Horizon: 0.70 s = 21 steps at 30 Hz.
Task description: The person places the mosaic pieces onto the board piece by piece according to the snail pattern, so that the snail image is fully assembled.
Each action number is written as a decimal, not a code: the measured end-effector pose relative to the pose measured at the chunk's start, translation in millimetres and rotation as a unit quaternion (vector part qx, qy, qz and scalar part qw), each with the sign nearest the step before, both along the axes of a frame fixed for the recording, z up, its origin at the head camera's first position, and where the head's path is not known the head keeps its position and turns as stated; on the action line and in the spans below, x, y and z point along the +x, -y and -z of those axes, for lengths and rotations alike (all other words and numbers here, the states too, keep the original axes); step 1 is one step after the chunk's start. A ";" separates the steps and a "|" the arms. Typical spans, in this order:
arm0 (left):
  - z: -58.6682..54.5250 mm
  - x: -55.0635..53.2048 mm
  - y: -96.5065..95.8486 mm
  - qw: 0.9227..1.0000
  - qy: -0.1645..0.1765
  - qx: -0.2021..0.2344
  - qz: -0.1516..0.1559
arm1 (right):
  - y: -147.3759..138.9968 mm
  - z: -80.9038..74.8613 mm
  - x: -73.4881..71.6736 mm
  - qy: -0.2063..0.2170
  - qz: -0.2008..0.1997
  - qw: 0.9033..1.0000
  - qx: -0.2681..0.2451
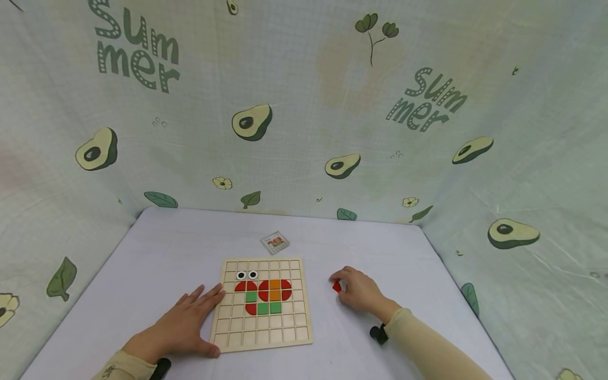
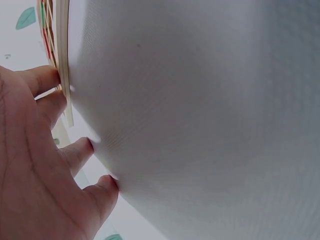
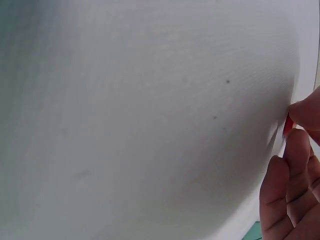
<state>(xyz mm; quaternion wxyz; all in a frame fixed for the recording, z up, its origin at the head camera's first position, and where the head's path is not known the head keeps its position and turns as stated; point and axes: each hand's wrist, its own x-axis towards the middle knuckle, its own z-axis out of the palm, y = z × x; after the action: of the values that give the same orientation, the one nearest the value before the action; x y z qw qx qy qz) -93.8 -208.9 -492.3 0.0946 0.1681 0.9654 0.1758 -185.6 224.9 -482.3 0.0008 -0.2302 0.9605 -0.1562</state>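
A wooden grid board (image 1: 290, 335) lies on the table, bearing red quarter-round tiles, green square tiles (image 1: 263, 308), orange square tiles (image 1: 274, 290) and two round eye pieces (image 1: 247, 275). My left hand (image 1: 185, 324) rests at the board's left edge with fingers spread; in the left wrist view two fingertips touch the board's side and the others press on the cloth. To the right of the board, my right hand (image 1: 359, 289) pinches a small red tile (image 1: 336, 286) between thumb and fingers, low over the table. The same red tile (image 3: 288, 125) shows partly hidden in the right wrist view.
Behind the board lies a small picture card (image 1: 275, 242) with a coloured pattern on a grid. A white cloth covers the table (image 1: 199, 237). Printed fabric walls (image 1: 294, 153) with avocados stand at the back and both sides.
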 end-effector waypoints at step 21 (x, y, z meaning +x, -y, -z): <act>2.2 -0.3 2.1 1.000 0.001 0.008 0.001 | -0.3 1.6 -0.6 0.003 -0.003 1.000 0.005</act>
<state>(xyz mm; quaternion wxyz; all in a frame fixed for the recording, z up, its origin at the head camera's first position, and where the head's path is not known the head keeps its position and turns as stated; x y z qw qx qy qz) -94.2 -211.0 -494.5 0.0946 0.1697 0.9636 0.1835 -186.2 225.2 -483.8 0.0049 -0.2327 0.9606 -0.1520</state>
